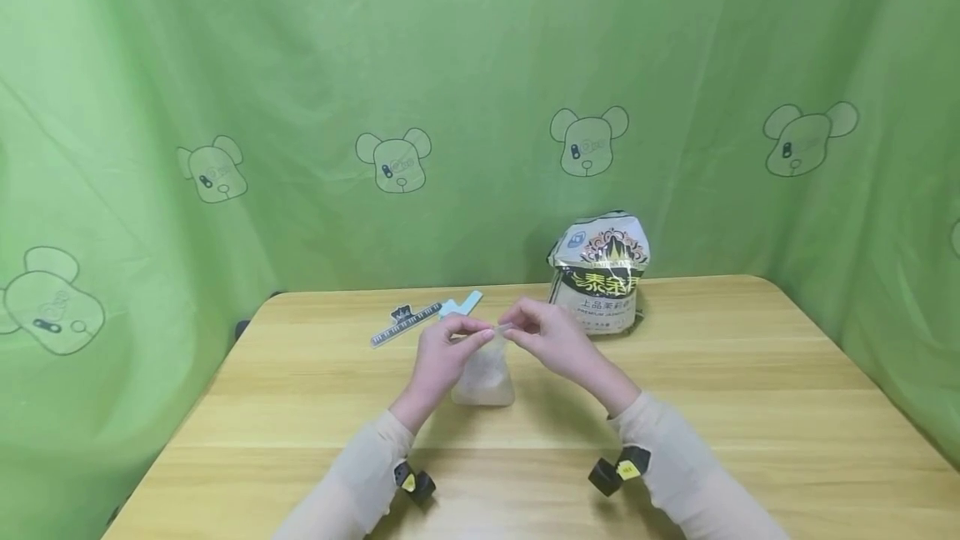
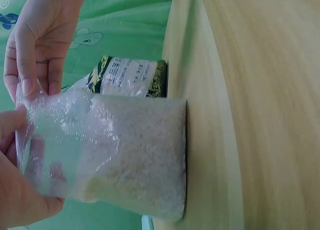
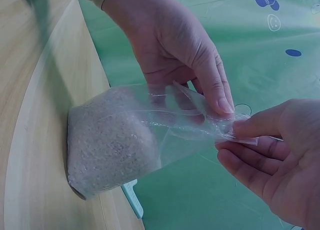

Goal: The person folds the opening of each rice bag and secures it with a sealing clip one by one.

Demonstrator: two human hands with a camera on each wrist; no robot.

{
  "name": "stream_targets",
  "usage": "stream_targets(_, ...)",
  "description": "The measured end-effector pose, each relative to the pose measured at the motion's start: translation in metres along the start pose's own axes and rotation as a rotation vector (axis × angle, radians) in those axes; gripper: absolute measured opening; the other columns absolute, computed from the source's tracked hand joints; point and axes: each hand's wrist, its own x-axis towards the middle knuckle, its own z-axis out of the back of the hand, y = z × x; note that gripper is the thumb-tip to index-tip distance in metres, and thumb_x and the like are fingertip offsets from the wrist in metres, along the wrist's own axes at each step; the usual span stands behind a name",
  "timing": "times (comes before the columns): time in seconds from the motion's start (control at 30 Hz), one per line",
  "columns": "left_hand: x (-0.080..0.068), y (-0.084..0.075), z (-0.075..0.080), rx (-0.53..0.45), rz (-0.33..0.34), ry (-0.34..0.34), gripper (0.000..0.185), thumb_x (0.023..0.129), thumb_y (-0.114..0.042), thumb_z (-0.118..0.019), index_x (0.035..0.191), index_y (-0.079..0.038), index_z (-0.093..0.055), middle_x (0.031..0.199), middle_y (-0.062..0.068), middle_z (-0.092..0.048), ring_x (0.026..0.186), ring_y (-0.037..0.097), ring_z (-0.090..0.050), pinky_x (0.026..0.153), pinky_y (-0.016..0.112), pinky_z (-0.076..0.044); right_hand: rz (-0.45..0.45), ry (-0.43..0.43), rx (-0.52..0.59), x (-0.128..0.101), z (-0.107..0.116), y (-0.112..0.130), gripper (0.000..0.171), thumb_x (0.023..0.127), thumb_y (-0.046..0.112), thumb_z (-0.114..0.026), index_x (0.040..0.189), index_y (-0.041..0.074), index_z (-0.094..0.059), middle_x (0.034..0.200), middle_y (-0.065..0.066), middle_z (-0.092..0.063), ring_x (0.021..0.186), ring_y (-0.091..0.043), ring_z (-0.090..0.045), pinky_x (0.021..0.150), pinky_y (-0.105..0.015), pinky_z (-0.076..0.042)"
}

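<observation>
A clear plastic bag (image 1: 483, 377) partly filled with white rice (image 3: 112, 140) stands upright on the table, its upper part gathered. My left hand (image 1: 442, 354) pinches one side of the bag's mouth between thumb and fingers. On the other side, my right hand (image 1: 551, 338) pinches the top edge, fingertips close to the left ones. In the right wrist view the right thumb and fingers (image 3: 265, 127) press a folded bit of the plastic. Rice fills the lower part of the bag (image 2: 145, 155) in the left wrist view; the plastic above it is see-through.
Behind the right hand stands a large printed rice sack (image 1: 600, 277). A strip with a piano-key pattern (image 1: 405, 325) and a black figure on it lies at the back left, beside a light blue clip-like piece (image 1: 463, 304). Green curtains (image 1: 480, 65) surround the wooden table (image 1: 735, 407).
</observation>
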Motion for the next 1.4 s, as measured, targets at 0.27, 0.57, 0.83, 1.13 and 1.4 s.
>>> stream_targets(0.27, 0.005, 0.001, 0.011, 0.109, -0.087, 0.065, 0.016, 0.082, -0.025, -0.077, 0.091, -0.012, -0.075, 0.091, 0.002, -0.074, 0.085, 0.009, -0.064, 0.079, 0.028, -0.057, -0.021, 0.013, 0.011, 0.000, 0.000, 0.000, 0.009, 0.087, 0.010, -0.070, 0.095, 0.009, -0.068, 0.089, -0.004, -0.072, 0.082, -0.012, -0.066, 0.078, -0.027, -0.058)
stream_targets(0.57, 0.009, 0.004, 0.021, 0.262, -0.235, 0.092, 0.014, 0.079, -0.023, -0.079, 0.080, -0.012, -0.070, 0.080, -0.001, -0.069, 0.078, 0.007, -0.060, 0.078, 0.039, -0.056, -0.018, 0.032, 0.030, -0.001, -0.001, 0.001, 0.009, 0.087, 0.009, -0.069, 0.096, 0.008, -0.068, 0.090, -0.005, -0.073, 0.082, -0.014, -0.067, 0.078, -0.027, -0.059)
stream_targets(0.83, 0.010, 0.004, 0.025, 0.310, -0.277, 0.083, 0.020, 0.076, -0.024, -0.081, 0.073, -0.013, -0.065, 0.072, -0.004, -0.063, 0.070, 0.005, -0.054, 0.068, 0.029, -0.052, -0.009, 0.030, 0.029, -0.001, -0.001, 0.002, 0.009, 0.087, 0.009, -0.069, 0.096, 0.008, -0.068, 0.089, -0.005, -0.073, 0.082, -0.013, -0.067, 0.078, -0.026, -0.058)
stream_targets(1.13, 0.014, 0.009, 0.031, 0.305, -0.307, 0.116, 0.019, 0.076, -0.027, -0.081, 0.072, -0.015, -0.067, 0.072, -0.005, -0.067, 0.071, 0.004, -0.057, 0.068, 0.031, -0.054, -0.005, 0.033, 0.036, 0.000, 0.000, 0.001, 0.009, 0.087, 0.010, -0.069, 0.096, 0.008, -0.068, 0.089, -0.005, -0.073, 0.082, -0.013, -0.067, 0.078, -0.026, -0.059)
stream_targets(1.4, 0.020, 0.017, 0.045, 0.327, -0.278, 0.190, 0.016, 0.076, -0.026, -0.081, 0.072, -0.017, -0.068, 0.072, -0.008, -0.066, 0.075, 0.006, -0.058, 0.076, 0.023, -0.049, -0.027, 0.045, 0.049, 0.001, 0.000, 0.001, 0.008, 0.088, 0.011, -0.069, 0.096, 0.009, -0.068, 0.090, -0.004, -0.073, 0.083, -0.012, -0.067, 0.079, -0.024, -0.058)
